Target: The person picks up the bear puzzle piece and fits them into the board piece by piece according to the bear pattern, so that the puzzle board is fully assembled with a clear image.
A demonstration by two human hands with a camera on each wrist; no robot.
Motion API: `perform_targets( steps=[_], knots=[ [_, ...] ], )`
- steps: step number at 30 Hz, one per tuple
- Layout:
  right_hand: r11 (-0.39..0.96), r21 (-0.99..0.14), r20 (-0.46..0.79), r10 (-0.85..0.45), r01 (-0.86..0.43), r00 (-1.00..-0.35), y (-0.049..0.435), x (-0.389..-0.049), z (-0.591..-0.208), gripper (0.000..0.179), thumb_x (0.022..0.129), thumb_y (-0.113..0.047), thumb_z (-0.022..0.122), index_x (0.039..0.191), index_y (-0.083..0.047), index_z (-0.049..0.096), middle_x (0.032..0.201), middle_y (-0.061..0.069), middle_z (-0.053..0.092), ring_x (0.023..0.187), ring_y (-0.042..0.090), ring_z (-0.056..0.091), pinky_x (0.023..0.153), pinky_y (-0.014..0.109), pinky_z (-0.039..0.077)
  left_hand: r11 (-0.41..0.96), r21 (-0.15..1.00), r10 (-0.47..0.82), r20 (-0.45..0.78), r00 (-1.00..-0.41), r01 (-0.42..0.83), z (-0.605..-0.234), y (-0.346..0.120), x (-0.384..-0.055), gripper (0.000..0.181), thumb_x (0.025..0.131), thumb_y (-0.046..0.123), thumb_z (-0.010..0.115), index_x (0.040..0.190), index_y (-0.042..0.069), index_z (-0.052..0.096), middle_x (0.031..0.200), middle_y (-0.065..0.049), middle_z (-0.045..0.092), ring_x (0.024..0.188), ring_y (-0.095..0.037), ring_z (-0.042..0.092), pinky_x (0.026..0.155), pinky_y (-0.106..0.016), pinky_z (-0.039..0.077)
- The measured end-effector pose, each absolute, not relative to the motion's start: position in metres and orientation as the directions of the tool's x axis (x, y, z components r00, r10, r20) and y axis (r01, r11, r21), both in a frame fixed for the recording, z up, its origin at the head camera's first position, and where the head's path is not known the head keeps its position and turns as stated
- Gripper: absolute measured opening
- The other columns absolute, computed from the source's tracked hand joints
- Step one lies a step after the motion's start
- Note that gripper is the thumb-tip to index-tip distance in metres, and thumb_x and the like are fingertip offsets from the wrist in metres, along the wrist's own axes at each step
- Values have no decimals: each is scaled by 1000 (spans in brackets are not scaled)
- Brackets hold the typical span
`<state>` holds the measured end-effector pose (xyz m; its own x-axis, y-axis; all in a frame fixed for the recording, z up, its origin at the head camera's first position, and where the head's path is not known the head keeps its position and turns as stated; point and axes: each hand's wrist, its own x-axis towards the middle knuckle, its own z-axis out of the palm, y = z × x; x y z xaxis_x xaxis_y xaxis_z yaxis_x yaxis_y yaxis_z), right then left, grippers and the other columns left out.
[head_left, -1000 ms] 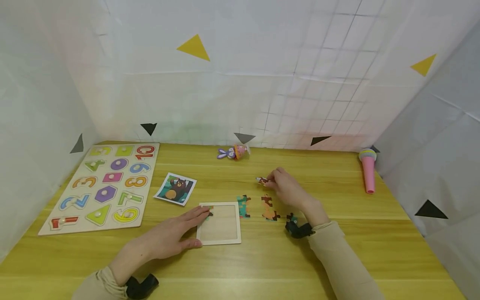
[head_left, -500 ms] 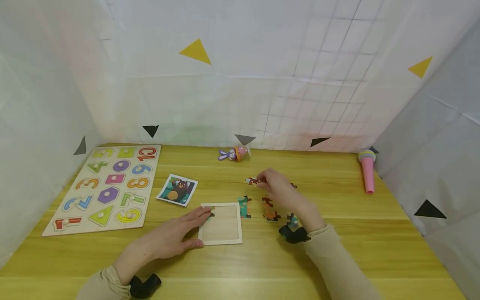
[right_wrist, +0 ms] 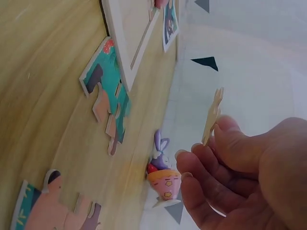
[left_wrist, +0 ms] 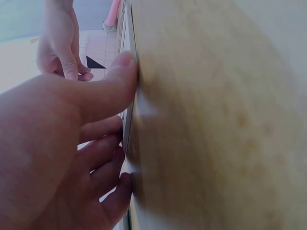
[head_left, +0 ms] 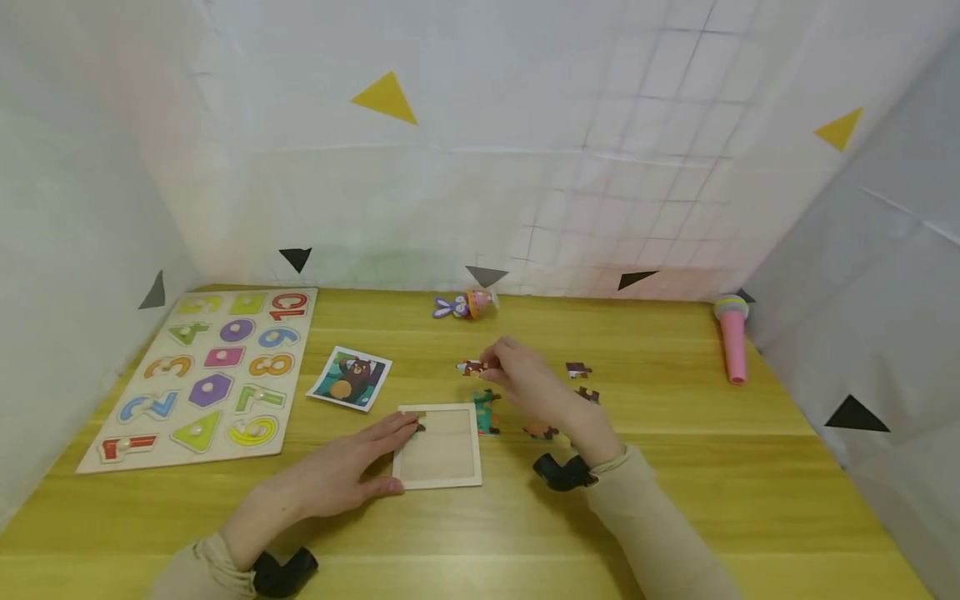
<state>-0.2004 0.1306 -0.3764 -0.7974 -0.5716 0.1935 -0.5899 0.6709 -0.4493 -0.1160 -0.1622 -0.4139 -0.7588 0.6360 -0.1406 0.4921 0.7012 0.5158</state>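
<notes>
My right hand (head_left: 532,383) pinches a small wooden jigsaw piece (head_left: 471,367), brown with some white, above the table. In the right wrist view, thumb and fingertips hold the piece (right_wrist: 212,117) edge-on. My left hand (head_left: 337,471) rests on the left side of a square wooden puzzle frame (head_left: 477,450), fingers stretched out over its upper left corner and thumb at the lower left. One piece (head_left: 421,425) lies inside that corner, partly under the fingertips. Right beside the frame are teal pieces (head_left: 486,419); an orange piece (head_left: 540,431) lies farther right, partly hidden by my right hand.
Two dark brown pieces (head_left: 578,369) lie right of my right hand. A bear picture card (head_left: 350,379) and a number-and-shape board (head_left: 163,458) are on the left. At the back lies a purple rabbit toy (head_left: 465,305); a pink toy microphone (head_left: 735,346) is far right.
My right hand has moved left with the jigsaw piece, from above the orange piece to above the teal ones, uncovering the dark brown pieces. My left hand stays on the frame.
</notes>
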Motion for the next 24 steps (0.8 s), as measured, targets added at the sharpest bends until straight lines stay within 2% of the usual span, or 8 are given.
perform_targets(
  steps=[9,14,18,24],
  knots=[
    [652,-392,184,-636,-649,-749,117,-192,-380,19,100,-13,60,112,2,63,100,7,59,79,13,53,69,25,49,703,506,636,-132,-761,499,-411,-163,-116,72,98,48,58,158,18,32,166,-2,22,151,-28,27,113,-55,36],
    [638,-405,138,-665,-655,-734,107,-186,-385,19,101,-12,58,113,2,62,99,7,57,77,14,52,67,25,48,707,490,634,-122,-764,509,-412,-162,-116,72,98,46,60,158,17,33,166,-3,24,150,-28,28,113,-54,37],
    [645,-395,119,-670,-654,-733,100,-183,-390,19,101,-14,60,112,0,63,101,7,59,81,15,55,71,28,50,709,470,636,-105,-764,526,-412,-162,-116,70,97,46,61,156,15,37,165,-1,26,150,-27,30,113,-52,38],
    [642,-371,92,-693,-671,-715,93,-180,-396,19,101,-14,59,113,-1,64,106,9,60,92,20,62,84,35,54,709,442,643,-82,-762,550,-413,-161,-116,70,97,44,62,155,12,39,164,-3,28,149,-27,31,114,-51,37]
  ],
)
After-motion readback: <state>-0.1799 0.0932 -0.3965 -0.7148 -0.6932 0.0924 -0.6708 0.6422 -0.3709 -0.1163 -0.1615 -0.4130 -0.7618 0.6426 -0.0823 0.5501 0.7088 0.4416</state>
